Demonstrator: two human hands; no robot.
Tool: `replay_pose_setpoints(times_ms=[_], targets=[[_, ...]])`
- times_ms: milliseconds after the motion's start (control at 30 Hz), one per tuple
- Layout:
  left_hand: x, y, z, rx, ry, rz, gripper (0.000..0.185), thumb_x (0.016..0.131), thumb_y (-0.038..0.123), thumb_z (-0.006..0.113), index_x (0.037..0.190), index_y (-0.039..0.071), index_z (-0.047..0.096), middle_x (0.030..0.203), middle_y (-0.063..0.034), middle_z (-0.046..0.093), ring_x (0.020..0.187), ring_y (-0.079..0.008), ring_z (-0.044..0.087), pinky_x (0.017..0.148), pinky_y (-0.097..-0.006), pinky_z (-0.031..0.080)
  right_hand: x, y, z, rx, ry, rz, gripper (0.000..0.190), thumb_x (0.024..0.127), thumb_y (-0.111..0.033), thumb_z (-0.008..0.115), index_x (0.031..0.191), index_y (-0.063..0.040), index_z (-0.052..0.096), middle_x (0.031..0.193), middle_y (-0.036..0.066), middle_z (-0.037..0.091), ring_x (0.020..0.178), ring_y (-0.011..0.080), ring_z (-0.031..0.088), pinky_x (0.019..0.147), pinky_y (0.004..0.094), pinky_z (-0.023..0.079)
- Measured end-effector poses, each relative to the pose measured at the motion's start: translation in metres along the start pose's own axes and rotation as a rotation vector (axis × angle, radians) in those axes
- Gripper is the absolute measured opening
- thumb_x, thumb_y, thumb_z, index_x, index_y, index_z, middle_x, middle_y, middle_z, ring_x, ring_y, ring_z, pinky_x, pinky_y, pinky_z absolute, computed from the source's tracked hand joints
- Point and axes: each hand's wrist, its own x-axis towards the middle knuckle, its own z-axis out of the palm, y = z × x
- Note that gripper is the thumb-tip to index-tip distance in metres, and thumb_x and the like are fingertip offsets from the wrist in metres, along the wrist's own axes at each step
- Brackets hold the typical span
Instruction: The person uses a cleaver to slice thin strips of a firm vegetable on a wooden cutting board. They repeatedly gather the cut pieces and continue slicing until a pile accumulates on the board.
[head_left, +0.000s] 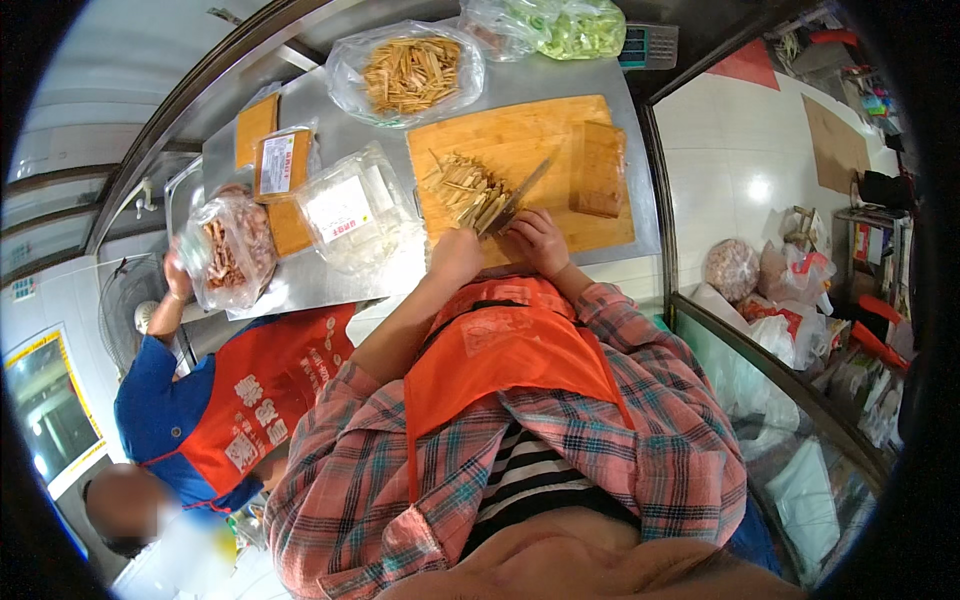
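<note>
My left hand (454, 255) grips the handle of a kitchen knife (529, 184), whose blade points up and right across a wooden cutting board (517, 136). Curled close to the blade's right side, the fingers of my right hand (540, 238) press on a piece of dried tofu, which they mostly hide. Brown cut strips of dried tofu (459, 180) lie in a loose pile left of the blade. Near the board's right edge rests a brown dried tofu slab (598, 171), apparently stacked.
On the steel table (292, 97) are a bag of cut strips (412, 73), a bag of green vegetables (583, 30), a scale (651, 46), labelled tofu packs (283, 162) and clear plastic packaging (360, 210). At left, a co-worker's hand (177, 276) touches a bag of meat-like pieces (231, 251).
</note>
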Motion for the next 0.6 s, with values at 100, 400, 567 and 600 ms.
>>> replay_pose_setpoints(times_ms=[100, 400, 567, 600], targets=[[-0.010, 0.011, -0.008, 0.041, -0.030, -0.001, 0.018, 0.074, 0.008, 0.062, 0.081, -0.007, 0.066, 0.084, -0.0311, 0.065, 0.080, -0.0451, 0.066, 0.075, -0.0498, 0.054, -0.002, 0.003, 0.003, 0.006, -0.007, -0.002, 0.023, 0.074, -0.007, 0.073, 0.095, -0.004, 0.064, 0.101, 0.010, 0.062, 0.097, 0.0323, 0.058, 0.081, 0.0407, 0.050], [-0.011, 0.025, -0.012, 0.087, -0.119, -0.067, 0.018, 0.076, 0.009, 0.061, 0.087, -0.003, 0.068, 0.090, -0.0274, 0.066, 0.089, -0.0418, 0.066, 0.079, -0.0482, 0.053, -0.003, 0.006, 0.000, 0.025, -0.039, 0.006, 0.020, 0.074, -0.008, 0.069, 0.094, -0.004, 0.067, 0.104, 0.010, 0.063, 0.100, 0.0316, 0.058, 0.085, 0.0406, 0.050], [-0.004, 0.021, -0.013, 0.060, -0.147, -0.058, 0.019, 0.077, 0.010, 0.061, 0.088, -0.004, 0.068, 0.091, -0.0271, 0.067, 0.089, -0.0425, 0.066, 0.079, -0.0491, 0.053, -0.003, 0.008, 0.001, 0.049, -0.041, 0.013, 0.022, 0.074, -0.007, 0.069, 0.096, -0.004, 0.067, 0.105, 0.011, 0.063, 0.099, 0.0327, 0.059, 0.084, 0.0412, 0.050], [-0.003, 0.020, -0.012, 0.071, -0.171, -0.048, 0.019, 0.077, 0.010, 0.061, 0.088, -0.004, 0.068, 0.090, -0.0273, 0.066, 0.088, -0.0427, 0.066, 0.078, -0.0493, 0.053, -0.005, 0.009, 0.000, 0.057, -0.055, 0.019, 0.022, 0.074, -0.006, 0.069, 0.096, -0.004, 0.067, 0.105, 0.011, 0.063, 0.099, 0.0329, 0.059, 0.084, 0.0413, 0.050]])
